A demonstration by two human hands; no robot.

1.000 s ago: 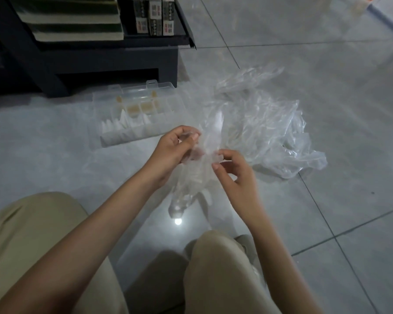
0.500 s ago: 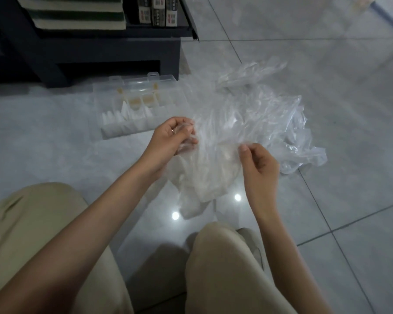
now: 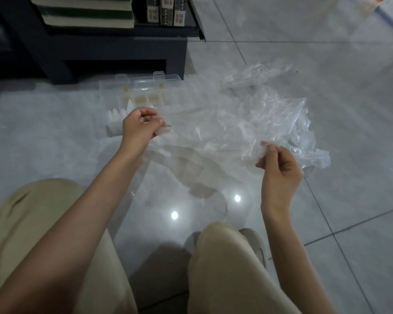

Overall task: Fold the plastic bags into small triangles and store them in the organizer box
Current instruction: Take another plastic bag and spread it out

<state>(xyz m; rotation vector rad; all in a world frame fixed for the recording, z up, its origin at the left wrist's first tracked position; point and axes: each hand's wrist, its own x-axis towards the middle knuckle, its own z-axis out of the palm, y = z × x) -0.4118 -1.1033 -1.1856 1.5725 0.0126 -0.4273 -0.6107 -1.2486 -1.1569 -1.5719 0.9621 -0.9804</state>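
A clear plastic bag (image 3: 204,155) is stretched wide above the grey tile floor between my two hands. My left hand (image 3: 138,128) pinches one corner of it, my right hand (image 3: 279,166) pinches the other, and the bag's lower part sags toward my knees. Behind it a heap of more clear plastic bags (image 3: 277,109) lies crumpled on the floor. The transparent organizer box (image 3: 145,96) stands open just beyond my left hand, with several small white folded triangles (image 3: 117,114) in its front-left compartments.
A dark low shelf unit (image 3: 114,46) with books and small boxes stands right behind the organizer. My legs in beige trousers (image 3: 225,268) fill the lower part of the view. Grey tiled floor (image 3: 349,200) stretches to the right.
My hands have moved apart, the left one to the left and the right one to the right, spreading the bunched bag out wide between them.
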